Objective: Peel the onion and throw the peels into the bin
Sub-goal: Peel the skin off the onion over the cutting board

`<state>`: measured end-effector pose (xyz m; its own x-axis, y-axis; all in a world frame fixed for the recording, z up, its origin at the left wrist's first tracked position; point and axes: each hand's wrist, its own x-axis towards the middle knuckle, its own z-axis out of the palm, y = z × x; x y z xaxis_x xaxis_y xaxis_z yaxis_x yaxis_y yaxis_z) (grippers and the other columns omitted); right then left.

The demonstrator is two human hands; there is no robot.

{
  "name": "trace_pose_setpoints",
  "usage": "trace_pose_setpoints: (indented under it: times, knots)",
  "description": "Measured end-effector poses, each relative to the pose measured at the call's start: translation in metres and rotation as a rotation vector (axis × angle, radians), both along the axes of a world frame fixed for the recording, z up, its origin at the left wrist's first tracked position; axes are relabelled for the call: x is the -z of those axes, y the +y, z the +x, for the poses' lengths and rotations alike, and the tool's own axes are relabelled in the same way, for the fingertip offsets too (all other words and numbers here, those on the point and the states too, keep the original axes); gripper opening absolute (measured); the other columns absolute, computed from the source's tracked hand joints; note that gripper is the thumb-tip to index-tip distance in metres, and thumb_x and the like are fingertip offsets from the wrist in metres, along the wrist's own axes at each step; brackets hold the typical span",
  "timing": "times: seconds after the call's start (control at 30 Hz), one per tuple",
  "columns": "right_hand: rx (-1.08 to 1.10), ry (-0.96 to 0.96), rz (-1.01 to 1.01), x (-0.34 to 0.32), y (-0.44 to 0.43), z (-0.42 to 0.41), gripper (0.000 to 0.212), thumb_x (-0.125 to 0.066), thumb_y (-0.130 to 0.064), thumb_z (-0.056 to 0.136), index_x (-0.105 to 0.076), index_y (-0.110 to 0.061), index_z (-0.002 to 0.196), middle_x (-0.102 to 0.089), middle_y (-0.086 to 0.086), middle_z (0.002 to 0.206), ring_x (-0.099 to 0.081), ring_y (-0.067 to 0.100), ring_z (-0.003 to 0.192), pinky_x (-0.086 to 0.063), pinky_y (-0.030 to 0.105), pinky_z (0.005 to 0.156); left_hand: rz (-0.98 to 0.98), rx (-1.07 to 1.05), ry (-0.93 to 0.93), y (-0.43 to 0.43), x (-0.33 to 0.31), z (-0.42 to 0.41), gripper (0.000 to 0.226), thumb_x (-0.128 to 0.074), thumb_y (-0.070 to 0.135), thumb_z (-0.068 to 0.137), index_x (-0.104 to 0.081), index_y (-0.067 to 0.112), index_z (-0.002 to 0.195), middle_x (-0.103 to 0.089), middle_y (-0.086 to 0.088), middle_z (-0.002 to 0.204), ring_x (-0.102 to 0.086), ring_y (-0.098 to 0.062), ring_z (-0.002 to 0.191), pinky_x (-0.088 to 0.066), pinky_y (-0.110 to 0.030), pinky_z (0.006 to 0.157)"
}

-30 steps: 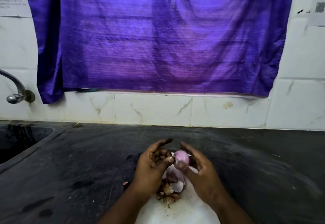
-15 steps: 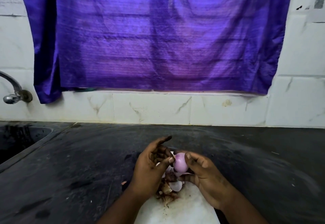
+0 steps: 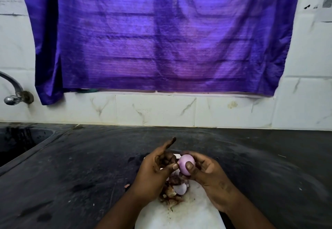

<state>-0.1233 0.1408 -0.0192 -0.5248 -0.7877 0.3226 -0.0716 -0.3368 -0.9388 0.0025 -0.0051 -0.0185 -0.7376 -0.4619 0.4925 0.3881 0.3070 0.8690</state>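
The white board lies nearest, its near edge cut off by the bottom of the view, and both forearms cross over it. On its far part sits a small heap of peels - brown scraps and a pale curved piece - partly hidden under the wrists. Just above the heap, lifted off the board, the onion is held between both hands. It is smooth, pale pink-purple and mostly bare of skin. The right hand grips it with the thumb across the front and the fingers curled behind, hiding its far side. The left hand pinches at its left end with the thumb and curled fingers, the forefinger sticking straight up; whether a strip of skin sits in that pinch is too small to tell. The dark counter spreads wide and open to either side, dusty and smeared. At far left it drops into a sink cut off by the frame edge. Behind runs a white tiled wall with a tap - and a purple cloth hanging above.
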Motion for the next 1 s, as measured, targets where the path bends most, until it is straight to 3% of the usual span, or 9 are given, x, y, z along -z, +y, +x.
trace_pose_setpoints:
  times: [0.13, 0.23, 0.33, 0.43, 0.57, 0.63, 0.73, 0.87, 1.0]
  knots:
    - [0.112, 0.114, -0.039, 0.004, -0.004, 0.006, 0.039, -0.073, -0.009, 0.082, -0.069, -0.006, 0.121, -0.081, 0.006, 0.107, -0.078, 0.013, 0.094, -0.060, 0.022, 0.075, 0.076, 0.035, -0.028, -0.005, 0.003, -0.004, 0.072, -0.067, -0.010, 0.092, -0.052, 0.034, 0.147, -0.070, -0.005, 0.087, -0.071, -0.018, 0.085, -0.059, -0.033, 0.080]
    - [0.198, 0.210, -0.031, 0.006, -0.006, 0.004, 0.037, -0.077, -0.005, 0.088, -0.069, -0.010, 0.124, -0.080, 0.001, 0.113, -0.076, 0.011, 0.103, -0.059, 0.020, 0.079, 0.129, 0.001, -0.017, -0.004, 0.004, -0.007, 0.072, -0.073, -0.008, 0.089, -0.055, 0.034, 0.146, -0.071, -0.011, 0.088, -0.071, -0.024, 0.087, -0.060, -0.038, 0.080]
    - [0.299, 0.319, -0.014, 0.010, -0.010, 0.010, 0.040, -0.080, -0.021, 0.087, -0.069, -0.028, 0.125, -0.078, -0.012, 0.119, -0.071, 0.003, 0.113, -0.057, 0.020, 0.089, 0.192, -0.014, -0.006, -0.006, 0.003, -0.010, 0.070, -0.074, -0.008, 0.089, -0.056, 0.029, 0.146, -0.072, -0.015, 0.091, -0.070, -0.027, 0.090, -0.058, -0.046, 0.088]
    - [0.445, 0.462, 0.016, 0.015, -0.015, 0.006, 0.042, -0.081, -0.026, 0.085, -0.070, -0.027, 0.126, -0.075, -0.015, 0.119, -0.067, -0.006, 0.112, -0.057, 0.019, 0.091, 0.243, 0.020, 0.016, -0.003, 0.000, -0.007, 0.072, -0.074, -0.008, 0.087, -0.054, 0.024, 0.148, -0.073, -0.010, 0.087, -0.070, -0.022, 0.085, -0.058, -0.037, 0.081]
    - [0.734, 0.228, -0.035, 0.013, -0.003, -0.046, 0.027, -0.078, -0.009, 0.088, -0.074, -0.010, 0.114, -0.078, 0.003, 0.104, -0.074, 0.019, 0.102, -0.059, 0.034, 0.092, 0.204, 0.164, 0.011, 0.019, 0.001, 0.000, 0.071, -0.071, -0.010, 0.086, -0.055, 0.027, 0.145, -0.068, -0.007, 0.083, -0.069, -0.018, 0.073, -0.058, -0.027, 0.067]
    - [0.595, 0.198, -0.057, 0.014, -0.005, -0.038, 0.020, -0.078, -0.022, 0.089, -0.077, -0.012, 0.106, -0.081, 0.002, 0.096, -0.074, 0.020, 0.095, -0.060, 0.029, 0.081, 0.187, -0.008, 0.049, 0.009, 0.000, -0.002, 0.063, -0.067, -0.014, 0.091, -0.057, 0.019, 0.143, -0.068, -0.007, 0.075, -0.077, -0.020, 0.079, -0.058, -0.022, 0.071]
    - [0.355, 0.103, -0.076, 0.012, -0.015, -0.012, 0.049, -0.081, -0.053, 0.079, -0.076, -0.015, 0.110, -0.081, 0.008, 0.104, -0.076, 0.015, 0.096, -0.062, 0.030, 0.079, 0.003, -0.166, 0.009, 0.000, -0.003, -0.005, 0.054, -0.067, -0.001, 0.096, -0.056, 0.022, 0.144, -0.073, -0.009, 0.076, -0.078, -0.010, 0.082, -0.056, -0.018, 0.074]
    - [0.266, -0.001, -0.079, 0.009, -0.014, -0.013, 0.024, -0.064, -0.024, 0.092, -0.075, -0.014, 0.111, -0.081, 0.009, 0.107, -0.076, 0.032, 0.104, -0.065, 0.033, 0.076, -0.204, -0.220, 0.015, 0.011, 0.001, 0.000, 0.062, -0.078, 0.003, 0.088, -0.061, 0.031, 0.141, -0.076, 0.013, 0.095, -0.074, -0.005, 0.089, -0.061, -0.024, 0.080]
    - [0.266, -0.017, -0.012, 0.010, -0.014, -0.007, 0.026, -0.062, -0.020, 0.094, -0.074, -0.010, 0.115, -0.080, 0.011, 0.107, -0.074, 0.040, 0.103, -0.065, 0.033, 0.072, -0.298, -0.332, 0.085, 0.005, -0.002, 0.002, 0.073, -0.078, 0.000, 0.086, -0.056, 0.038, 0.144, -0.073, 0.016, 0.111, -0.070, -0.007, 0.107, -0.053, -0.015, 0.087]
